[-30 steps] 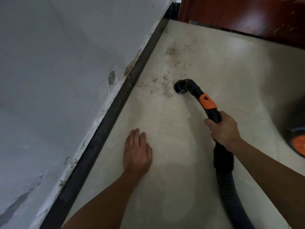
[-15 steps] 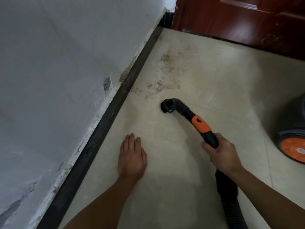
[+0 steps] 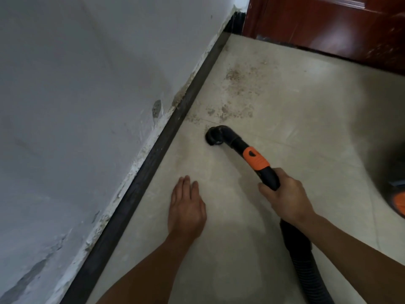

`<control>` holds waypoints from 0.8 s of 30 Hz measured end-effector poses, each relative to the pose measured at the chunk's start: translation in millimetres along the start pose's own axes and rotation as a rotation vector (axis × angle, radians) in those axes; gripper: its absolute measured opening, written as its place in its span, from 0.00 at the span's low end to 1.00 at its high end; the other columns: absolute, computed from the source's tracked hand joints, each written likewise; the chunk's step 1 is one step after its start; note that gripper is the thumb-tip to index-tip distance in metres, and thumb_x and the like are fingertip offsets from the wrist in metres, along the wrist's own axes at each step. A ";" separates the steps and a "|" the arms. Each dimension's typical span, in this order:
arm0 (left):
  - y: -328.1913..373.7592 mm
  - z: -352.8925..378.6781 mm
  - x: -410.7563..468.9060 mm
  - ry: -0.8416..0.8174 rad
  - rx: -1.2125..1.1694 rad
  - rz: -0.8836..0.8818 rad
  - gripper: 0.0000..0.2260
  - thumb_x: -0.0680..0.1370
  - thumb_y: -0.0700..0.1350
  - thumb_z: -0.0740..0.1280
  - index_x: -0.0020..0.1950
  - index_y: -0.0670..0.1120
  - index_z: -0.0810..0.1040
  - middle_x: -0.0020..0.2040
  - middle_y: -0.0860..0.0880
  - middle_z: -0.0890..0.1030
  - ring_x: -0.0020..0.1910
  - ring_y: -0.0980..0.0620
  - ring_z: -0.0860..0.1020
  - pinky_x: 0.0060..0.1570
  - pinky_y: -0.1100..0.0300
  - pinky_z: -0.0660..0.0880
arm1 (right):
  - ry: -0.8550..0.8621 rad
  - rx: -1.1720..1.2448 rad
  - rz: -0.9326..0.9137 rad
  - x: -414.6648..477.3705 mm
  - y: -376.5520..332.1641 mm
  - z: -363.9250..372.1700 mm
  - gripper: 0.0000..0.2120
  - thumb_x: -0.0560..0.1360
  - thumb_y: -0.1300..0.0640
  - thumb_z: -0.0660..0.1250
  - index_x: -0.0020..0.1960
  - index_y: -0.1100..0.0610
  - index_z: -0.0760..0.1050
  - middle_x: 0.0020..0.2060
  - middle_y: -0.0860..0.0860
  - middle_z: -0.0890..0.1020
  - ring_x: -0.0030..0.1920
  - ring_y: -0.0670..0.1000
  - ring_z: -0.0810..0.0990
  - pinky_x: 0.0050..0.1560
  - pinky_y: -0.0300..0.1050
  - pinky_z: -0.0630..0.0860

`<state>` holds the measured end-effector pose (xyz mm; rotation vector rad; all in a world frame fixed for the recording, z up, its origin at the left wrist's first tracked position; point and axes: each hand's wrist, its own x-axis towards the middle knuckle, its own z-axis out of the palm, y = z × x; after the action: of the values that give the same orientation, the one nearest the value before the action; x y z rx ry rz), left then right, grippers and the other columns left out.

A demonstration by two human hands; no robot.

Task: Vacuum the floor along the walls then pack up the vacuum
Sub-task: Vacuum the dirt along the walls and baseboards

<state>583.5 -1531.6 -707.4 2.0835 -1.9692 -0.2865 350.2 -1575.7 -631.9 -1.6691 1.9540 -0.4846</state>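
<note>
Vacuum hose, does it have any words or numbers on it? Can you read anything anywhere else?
No text can be read anywhere.
The orange collar on the hose: only a dark mark, no letters.
The vacuum body at the right edge: blurred, nothing readable.
The wall and door: no writing.

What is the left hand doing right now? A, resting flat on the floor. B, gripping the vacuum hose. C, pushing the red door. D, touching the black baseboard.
A: the left hand lies palm down with straight fingers on the floor, while the right hand grips the vacuum hose handle.
</note>
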 end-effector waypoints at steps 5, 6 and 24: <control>0.1 0.4 1.5 0.000 0.004 -0.002 0.22 0.76 0.45 0.53 0.65 0.37 0.76 0.67 0.36 0.73 0.68 0.38 0.70 0.67 0.45 0.68 | 0.164 -0.020 0.136 24.5 2.4 -0.1 0.15 0.73 0.49 0.70 0.56 0.54 0.75 0.37 0.55 0.78 0.40 0.61 0.79 0.40 0.48 0.70; 0.2 0.9 1.6 0.000 0.006 -0.003 0.22 0.76 0.45 0.53 0.65 0.37 0.75 0.67 0.36 0.73 0.68 0.38 0.70 0.67 0.45 0.68 | 0.167 -0.018 0.127 28.0 0.4 1.4 0.14 0.73 0.49 0.70 0.55 0.55 0.74 0.37 0.54 0.78 0.39 0.60 0.78 0.39 0.47 0.69; 0.6 -0.1 2.7 -0.052 0.068 -0.013 0.24 0.75 0.46 0.53 0.67 0.40 0.75 0.69 0.38 0.72 0.71 0.41 0.68 0.68 0.46 0.68 | 0.023 0.086 -0.028 67.2 -40.0 25.5 0.11 0.72 0.51 0.71 0.53 0.51 0.75 0.35 0.53 0.80 0.34 0.56 0.80 0.36 0.47 0.75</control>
<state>583.2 -1534.3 -707.0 2.1522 -2.0232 -0.2832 390.1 -1647.2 -639.6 -1.6465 1.9006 -0.5919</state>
